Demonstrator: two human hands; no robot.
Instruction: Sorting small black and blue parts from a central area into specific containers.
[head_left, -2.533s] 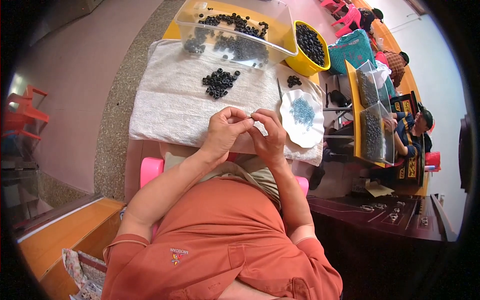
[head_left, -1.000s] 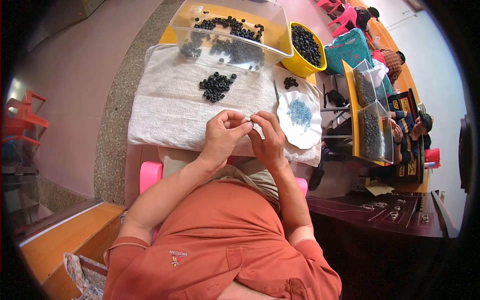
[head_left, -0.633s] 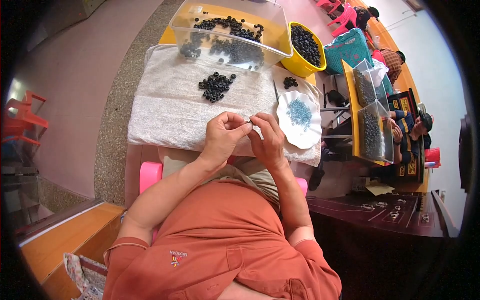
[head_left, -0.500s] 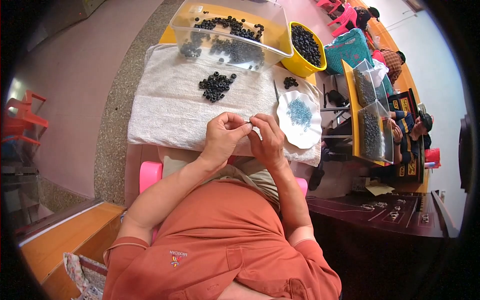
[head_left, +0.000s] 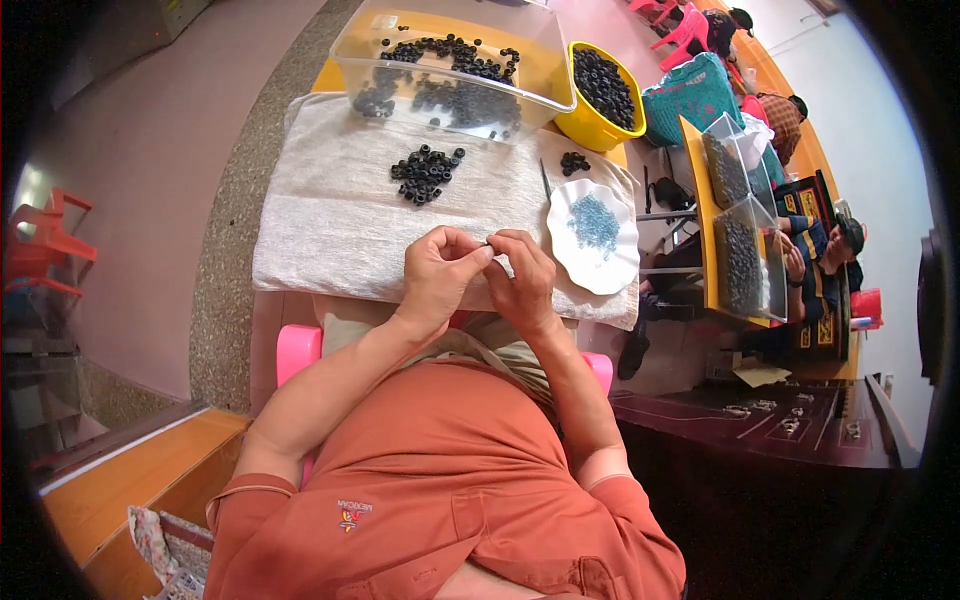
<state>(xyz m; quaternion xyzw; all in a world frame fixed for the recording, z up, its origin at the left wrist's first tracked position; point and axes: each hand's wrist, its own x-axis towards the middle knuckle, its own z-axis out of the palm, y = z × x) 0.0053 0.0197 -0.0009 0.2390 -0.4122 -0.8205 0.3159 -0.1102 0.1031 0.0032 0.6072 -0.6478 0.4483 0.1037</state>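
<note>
My left hand [head_left: 440,274] and my right hand [head_left: 524,277] meet over the near edge of a white towel [head_left: 320,230], both closed in a pinch. Between their fingertips is a small black bead [head_left: 488,245], mostly covered by the fingers. A pile of black ring-shaped beads [head_left: 425,174] lies on the towel beyond my left hand. To the right of my right hand sits a white scalloped plate [head_left: 595,276] holding tiny pale-blue stones [head_left: 594,222]. Just past the plate are a smaller cluster of black beads [head_left: 574,163] and a thin dark pointed tool [head_left: 545,178].
At the far side stand a clear plastic bin [head_left: 450,100] of black beads and a yellow tub [head_left: 588,132] full of them. Another person [head_left: 825,250] sits on the right by clear boxes [head_left: 742,255] of dark beads. A red chair [head_left: 45,245] is far left.
Both hands stay pinched together at the bead, with only slight finger movement. The whole view has shifted a little, so the towel and containers appear slightly further left.
</note>
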